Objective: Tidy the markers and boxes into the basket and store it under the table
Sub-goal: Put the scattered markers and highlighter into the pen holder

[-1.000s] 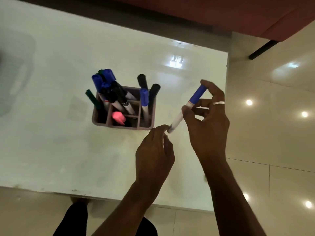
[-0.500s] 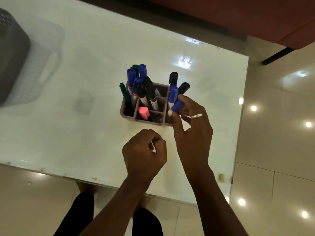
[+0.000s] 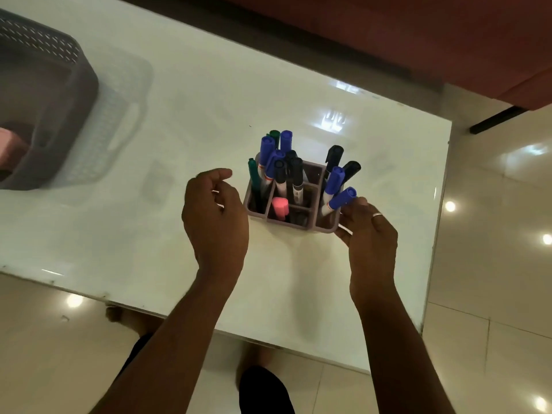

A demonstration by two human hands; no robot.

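Observation:
A small mauve holder box (image 3: 298, 227) with several compartments stands on the white table (image 3: 134, 234). It holds several blue, black and green markers and a pink one (image 3: 280, 207). One blue marker (image 3: 343, 198) leans in the right compartment. My right hand (image 3: 372, 237) is at the box's right side, thumb by its near right corner, fingertips just behind that marker's cap. My left hand (image 3: 215, 219) hovers just left of the box, fingers curled and apart, not touching it. A grey perforated basket (image 3: 80, 82) sits at the table's far left.
Something pink (image 3: 9, 147) lies inside the basket. The table's right edge (image 3: 436, 234) is close to the box, with tiled floor (image 3: 493, 264) beyond. A red sofa (image 3: 448, 40) runs along the far side. My legs and feet show under the near edge.
My right hand put the blue marker into the box's right compartment and slid to the box's side. My left hand opened and moved up to the left of the box. The view shifted left.

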